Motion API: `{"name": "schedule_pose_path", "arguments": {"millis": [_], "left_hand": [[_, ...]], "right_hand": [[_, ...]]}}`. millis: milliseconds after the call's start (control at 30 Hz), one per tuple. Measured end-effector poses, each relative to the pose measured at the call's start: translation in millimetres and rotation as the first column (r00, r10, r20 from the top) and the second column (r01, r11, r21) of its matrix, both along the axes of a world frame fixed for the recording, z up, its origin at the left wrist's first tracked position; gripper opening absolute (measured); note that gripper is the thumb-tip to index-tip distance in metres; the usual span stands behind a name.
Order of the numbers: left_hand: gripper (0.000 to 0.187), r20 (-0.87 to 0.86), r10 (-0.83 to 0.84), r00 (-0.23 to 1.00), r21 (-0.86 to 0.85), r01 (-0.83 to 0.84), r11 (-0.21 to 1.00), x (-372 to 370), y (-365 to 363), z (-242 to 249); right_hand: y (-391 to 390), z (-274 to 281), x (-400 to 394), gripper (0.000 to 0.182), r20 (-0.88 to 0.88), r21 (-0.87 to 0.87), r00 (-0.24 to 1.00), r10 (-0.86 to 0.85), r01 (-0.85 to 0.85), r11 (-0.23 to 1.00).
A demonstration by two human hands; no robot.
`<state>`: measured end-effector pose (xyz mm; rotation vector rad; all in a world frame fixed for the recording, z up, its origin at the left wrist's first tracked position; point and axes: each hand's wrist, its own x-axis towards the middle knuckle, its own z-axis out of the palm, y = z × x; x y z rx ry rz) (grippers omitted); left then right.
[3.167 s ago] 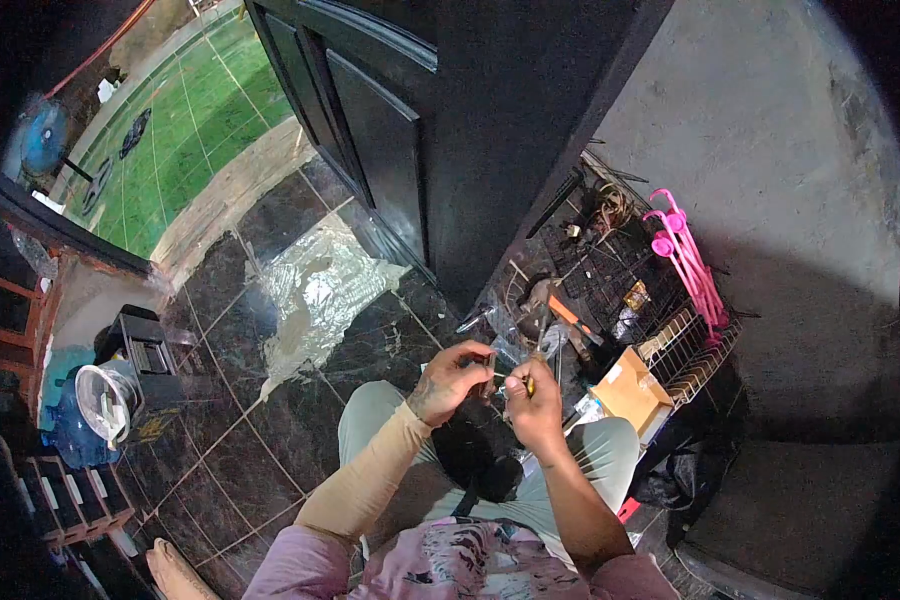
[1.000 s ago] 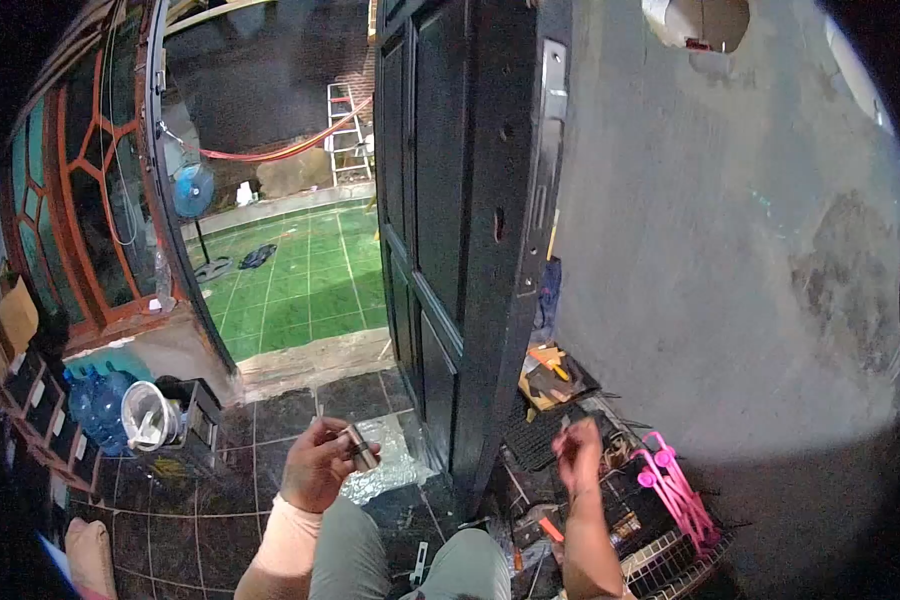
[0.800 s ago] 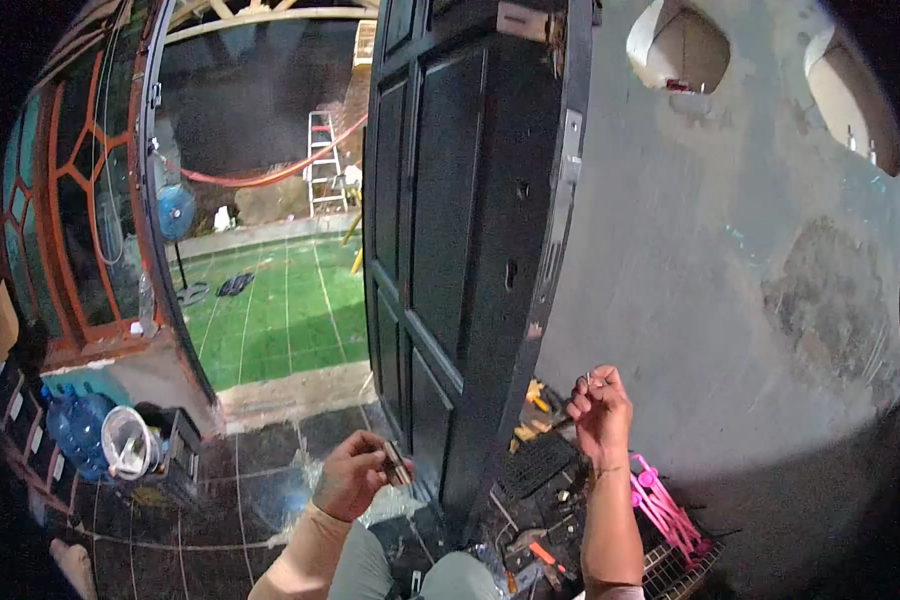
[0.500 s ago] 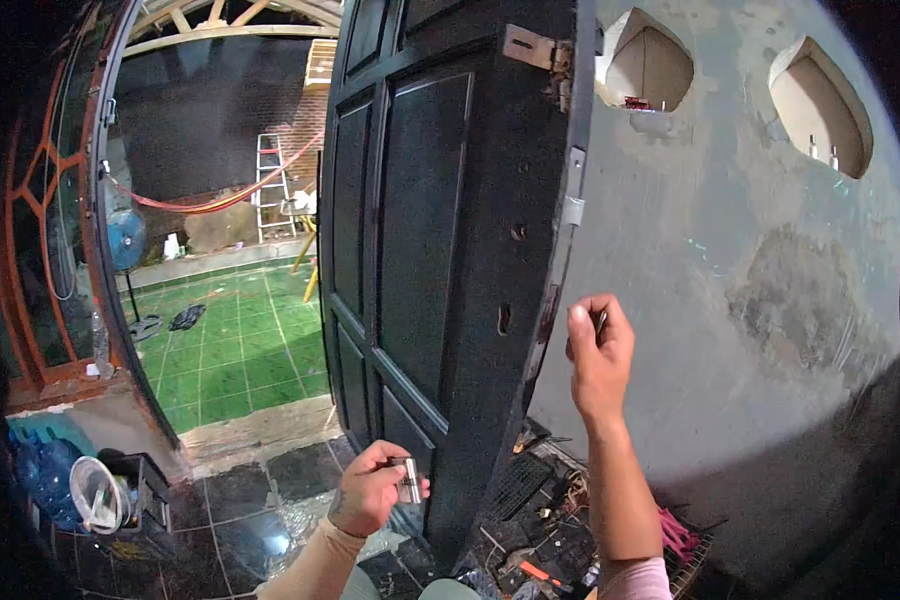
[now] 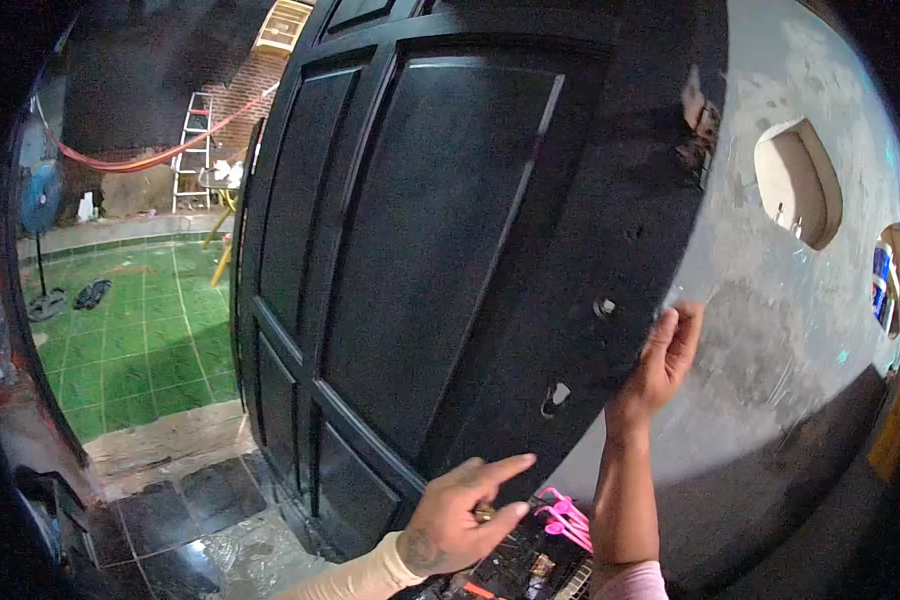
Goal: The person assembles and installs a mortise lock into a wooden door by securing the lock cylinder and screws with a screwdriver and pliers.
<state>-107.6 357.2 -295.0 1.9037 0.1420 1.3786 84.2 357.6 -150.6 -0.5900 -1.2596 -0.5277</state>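
A black panelled door (image 5: 440,230) stands in front of me, with two cut-through holes near its free edge. My left hand (image 5: 455,520) is low in front of the door, index finger and thumb stretched out. Its other fingers curl around a small metal lock cylinder (image 5: 484,512), of which only a brass-coloured end shows. At the door's edge, level with the upper hole (image 5: 604,307), my right hand (image 5: 658,365) has its thumb and fingers pressed together. What they pinch is hidden. Below that lies the keyhole-shaped lower hole (image 5: 556,398).
A grey plastered wall (image 5: 750,310) with arched niches rises behind the door. Pink-handled items (image 5: 567,522) and clutter lie on the floor below. Through the doorway are green tiles (image 5: 120,330), a ladder (image 5: 192,150), a hammock (image 5: 140,160) and a blue fan (image 5: 40,200).
My view has turned right and come closer to the door. My right hand has moved to the door's edge; my left hand has stretched out its index finger and thumb, the cylinder now mostly hidden.
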Motion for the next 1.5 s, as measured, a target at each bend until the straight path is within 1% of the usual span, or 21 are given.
{"name": "schedule_pose_path", "arguments": {"millis": [33,133,167,200,300,367,400,500,533,633,700,733,833,933,1033,1133,1267,1367,1400,1433,1500], "left_hand": [[0.057,0.007,-0.049,0.999,0.03,0.049,0.998,5.1,4.5,5.8],[0.071,0.061,-0.207,0.977,-0.05,0.21,0.976,14.7,8.2,23.2],[0.073,0.056,-0.229,0.972,-0.057,0.232,0.971,17.8,10.3,24.4],[0.075,0.05,-0.251,0.967,-0.064,0.254,0.965,20.6,12.4,25.0],[0.082,0.034,-0.33,0.943,-0.096,0.332,0.938,25.9,15.4,24.3],[0.084,0.037,-0.368,0.929,-0.128,0.369,0.92,24.6,13.3,28.7],[0.09,-0.013,-0.389,0.921,-0.114,0.385,0.916,25.4,15.3,29.7],[0.092,-0.004,-0.463,0.887,-0.126,0.459,0.88,27.2,14.2,35.8],[0.095,0.068,-0.49,0.869,-0.018,0.492,0.87,33.9,17.1,23.2],[0.094,0.17,-0.686,0.707,-0.186,0.707,0.682,30.7,16.7,19.1],[0.094,0.14,-0.605,0.784,-0.181,0.621,0.763,34.2,12.5,16.5],[0.094,0.122,-0.561,0.819,-0.178,0.574,0.799,35.3,10.0,15.3],[0.091,0.067,-0.545,0.836,-0.235,0.544,0.805,35.0,10.1,30.1],[0.091,0.128,-0.43,0.894,-0.101,0.443,0.891,45.4,6.0,32.4],[0.093,-0.016,-0.448,0.894,-0.165,0.439,0.883,40.2,9.5,46.5],[0.084,0.123,-0.415,0.902,-0.13,0.429,0.894,45.0,6.1,44.1],[0.07,0.146,-0.26,0.954,-0.2,0.286,0.937,24.4,3.4,39.7],[0.063,0.252,-0.352,0.901,-0.362,0.425,0.829,10.0,3.5,23.6],[0.061,0.184,-0.428,0.885,-0.395,0.465,0.792,3.8,12.3,25.2],[0.057,0.103,-0.413,0.905,-0.352,0.421,0.836,1.0,18.2,25.9],[0.051,0.096,-0.262,0.96,-0.271,0.278,0.921,0.5,17.4,27.3]], "right_hand": [[0.2,-0.8,0.2,0.019,-0.013,0.006,1.0,0.005,-0.005,1.0],[0.9,0.6,4.5,0.018,-0.024,0.024,0.998,-0.058,0.059,0.998],[-0.3,1.0,3.3,0.018,-0.031,0.029,0.996,-0.081,0.082,0.996],[-0.1,1.6,-3.8,0.017,-0.114,0.027,0.993,-0.041,0.045,0.999],[2.3,0.5,4.9,0.017,-0.133,0.054,0.988,-0.08,0.088,0.995],[-0.9,1.7,10.4,0.018,-0.051,0.037,0.995,-0.085,0.087,0.995],[-1.5,3.2,12.3,0.018,-0.009,0.03,0.997,-0.082,0.083,0.996],[-3.1,6.1,14.5,0.018,0.052,0.021,0.995,-0.089,0.088,0.996],[-2.7,6.3,14.9,0.018,0.045,0.023,0.995,-0.091,0.09,0.996],[-0.5,4.6,15.1,0.017,0.021,0.024,0.992,-0.122,0.122,0.992],[-0.3,2.1,13.6,0.016,0.003,0.035,0.983,-0.185,0.185,0.982],[-0.3,1.3,11.4,0.015,-0.021,0.031,0.985,-0.17,0.171,0.985],[0.8,1.8,7.3,0.014,-0.044,0.021,0.991,-0.126,0.127,0.992],[-2.1,3.4,13.4,0.014,0.005,0.01,0.992,-0.126,0.125,0.992],[-1.3,5.1,18.0,0.015,0.036,0.012,0.99,-0.135,0.134,0.991],[-0.8,6.8,18.4,0.016,0.06,0.014,0.993,-0.1,0.099,0.995],[1.7,7.1,16.5,0.017,0.049,0.026,0.991,-0.128,0.126,0.992],[2.4,7.4,15.8,0.017,0.065,0.024,0.987,-0.147,0.145,0.989],[1.6,7.0,16.3,0.017,0.074,0.02,0.985,-0.157,0.156,0.988],[1.1,6.7,15.8,0.017,0.08,0.012,0.985,-0.154,0.154,0.988],[0.8,7.1,13.0,0.017,0.091,0.004,0.985,-0.145,0.145,0.989]]}}
